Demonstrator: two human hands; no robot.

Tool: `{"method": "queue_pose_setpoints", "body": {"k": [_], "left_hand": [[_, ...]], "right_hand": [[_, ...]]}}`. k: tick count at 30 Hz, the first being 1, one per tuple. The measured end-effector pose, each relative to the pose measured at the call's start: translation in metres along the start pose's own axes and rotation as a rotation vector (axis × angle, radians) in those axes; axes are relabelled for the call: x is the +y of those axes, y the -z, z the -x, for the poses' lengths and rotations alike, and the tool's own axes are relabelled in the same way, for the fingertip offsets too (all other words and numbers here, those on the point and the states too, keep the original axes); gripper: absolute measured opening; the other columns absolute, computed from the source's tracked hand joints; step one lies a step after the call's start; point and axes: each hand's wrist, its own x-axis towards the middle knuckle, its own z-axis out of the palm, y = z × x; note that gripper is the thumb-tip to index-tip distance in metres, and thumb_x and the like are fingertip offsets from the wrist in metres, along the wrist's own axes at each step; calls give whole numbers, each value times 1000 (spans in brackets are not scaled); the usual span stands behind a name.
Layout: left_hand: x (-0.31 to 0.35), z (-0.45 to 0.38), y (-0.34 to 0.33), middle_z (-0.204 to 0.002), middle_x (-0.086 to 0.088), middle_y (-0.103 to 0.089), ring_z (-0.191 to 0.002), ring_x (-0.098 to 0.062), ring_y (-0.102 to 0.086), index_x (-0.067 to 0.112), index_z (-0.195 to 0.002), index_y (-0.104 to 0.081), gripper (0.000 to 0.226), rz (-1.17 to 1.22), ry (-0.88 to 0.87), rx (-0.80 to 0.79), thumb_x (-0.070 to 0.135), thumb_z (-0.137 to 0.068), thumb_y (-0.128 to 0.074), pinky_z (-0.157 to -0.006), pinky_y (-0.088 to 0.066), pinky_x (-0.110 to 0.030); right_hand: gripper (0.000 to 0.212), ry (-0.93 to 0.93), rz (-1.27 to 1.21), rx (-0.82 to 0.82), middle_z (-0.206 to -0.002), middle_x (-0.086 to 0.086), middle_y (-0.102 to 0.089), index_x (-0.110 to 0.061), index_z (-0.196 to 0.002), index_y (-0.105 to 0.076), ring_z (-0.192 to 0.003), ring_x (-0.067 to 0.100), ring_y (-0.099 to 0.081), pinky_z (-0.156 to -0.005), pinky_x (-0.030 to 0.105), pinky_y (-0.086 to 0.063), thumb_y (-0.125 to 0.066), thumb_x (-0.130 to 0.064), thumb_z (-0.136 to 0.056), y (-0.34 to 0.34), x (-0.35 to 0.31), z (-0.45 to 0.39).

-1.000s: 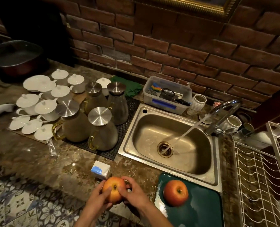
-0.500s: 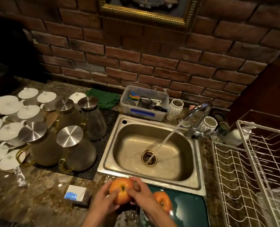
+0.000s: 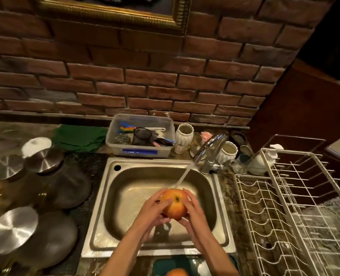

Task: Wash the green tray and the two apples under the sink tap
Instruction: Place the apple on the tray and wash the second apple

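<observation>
**Rinsing the first apple under the stream**

Holding the apple [image 3: 174, 204] between both hands over the middle of the sink [image 3: 125, 198], we have it right where the water [image 3: 183, 175] lands, on its far upper side. Our left hand [image 3: 154, 211] cups it from nine o'clock, fingers curled round its side; our right hand [image 3: 193, 213] grasps it from three o'clock, fingers wrapped over the top and under the bottom. Its stem end faces up toward us, so the axis runs roughly vertical, tipped our way.

From the apple, the tap [image 3: 211, 148] stands at about one o'clock, and the stream slants down from there. Both hands sit equally near, so turning the fruit is likely a matter of rolling it between the palms to bring the near side under the flow.

Around the hands, the basin leaves open room on every side; the nearest wall is at three o'clock.

At six o'clock, on the counter past the sink's front rim, the green tray [image 3: 159, 265] lies with the second apple [image 3: 177, 272] on it, both cut off by the frame. We judge those two unwashed.
</observation>
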Motion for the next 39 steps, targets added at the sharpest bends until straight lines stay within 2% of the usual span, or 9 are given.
{"method": "queue_pose_setpoints", "body": {"k": [8, 12, 15, 20, 24, 27, 32, 35, 39], "left_hand": [[16, -60, -14, -119, -6, -64, -94, -23, -70, 54, -106, -66, 36, -119, 72, 21, 48, -73, -78, -64, -59, -29], [12, -75, -16, -125, -3, -59, -107, -27, -65, 48, -107, -66, 30, -112, 85, -12, 48, -79, -75, -75, -64, -42], [8, -81, -16, -131, -7, -59, -112, -33, -66, 40, -115, -67, 31, 36, 136, -70, 49, -85, -69, -80, -62, -50], [4, -86, -24, -123, -12, -67, -108, -39, -67, 30, -117, -66, 34, 73, 179, -40, 53, -94, -57, -73, -61, -53], [-4, -83, -39, -111, -6, -67, -95, -31, -67, 44, -101, -64, 18, -138, 68, 90, 57, -93, -54, -61, -62, -42], [-10, -80, -41, -103, 0, -67, -94, -18, -67, 45, -97, -64, 13, -168, -12, 119, 54, -93, -56, -55, -60, -29], [-20, -73, -32, -102, 5, -67, -87, 1, -66, 47, -106, -58, 13, -329, -185, 133, 52, -96, -50, -62, -53, -13], [-21, -68, -30, -113, 14, -62, -100, 2, -62, 54, -114, -58, 20, -291, -139, 159, 52, -97, -50, -74, -53, -16], [-19, -69, -30, -95, 24, -67, -88, 2, -67, 57, -94, -64, 29, -129, -73, 186, 32, -100, -51, -81, -62, -35]], "right_hand": [[53, 30, -35, 34, -144, 7, -51, -35, -135, -56, -119, 30, -64, -97, 48, -57, -69, -39, -84, 6, -5, -56], [39, 17, -17, 71, -140, 5, -52, -37, -128, -56, -115, 30, -64, -81, 42, -62, -63, -25, -92, 10, 6, -72], [38, 83, 44, 100, -139, 7, -52, -31, -127, -58, -120, 29, -61, -90, 50, -59, -67, -28, -90, 13, 14, -74], [45, 110, 297, 124, -133, -7, -41, -38, -129, -48, -111, 3, -55, -71, 17, -57, -66, -47, -89, 10, 16, -72], [20, 155, 371, 301, -121, -7, -61, -43, -118, -58, -106, 16, -63, -90, 49, -56, -52, -39, -100, -5, 21, -81], [16, 116, 234, 348, -102, -7, -72, -41, -104, -67, -98, 23, -69, -82, 52, -60, -52, -37, -100, -15, 19, -83], [28, -186, -17, 174, -101, 17, -71, -18, -107, -70, -83, 31, -66, -55, 34, -55, -54, -39, -97, -11, 11, -82], [31, -275, 21, 88, -113, 21, -70, -18, -116, -65, -94, 37, -69, -64, 41, -58, -53, -40, -97, -9, 10, -83], [26, -68, 177, 98, -113, 11, -69, -27, -119, -59, -102, 31, -70, -78, 46, -62, -47, -41, -102, -10, 18, -83]]}}
